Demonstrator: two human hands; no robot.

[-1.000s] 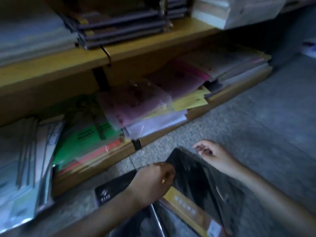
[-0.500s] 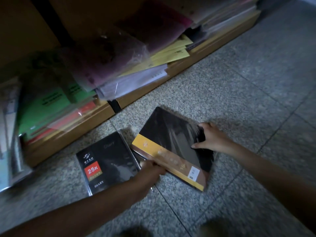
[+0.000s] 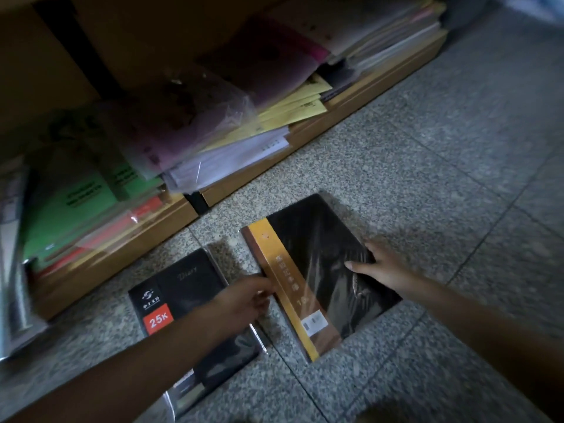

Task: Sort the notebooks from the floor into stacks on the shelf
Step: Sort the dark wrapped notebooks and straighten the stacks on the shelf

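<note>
Pinching notebook [image 3: 314,254] spine: left grip [image 3: 241,300] | clasping opposite edge: right grip [image 3: 381,267] | notebook between

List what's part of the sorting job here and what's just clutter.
Job: gold-band notebook, gripped by left hand and right hand; diary on the floor; shelf.
Lying about: green folders, pink sleeves, yellow envelopes, all on the shelf.

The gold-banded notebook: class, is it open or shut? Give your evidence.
Shut. The gold-banded notebook shows its cover face up under glossy wrap; the left hand and right hand grip opposite edges.
</note>
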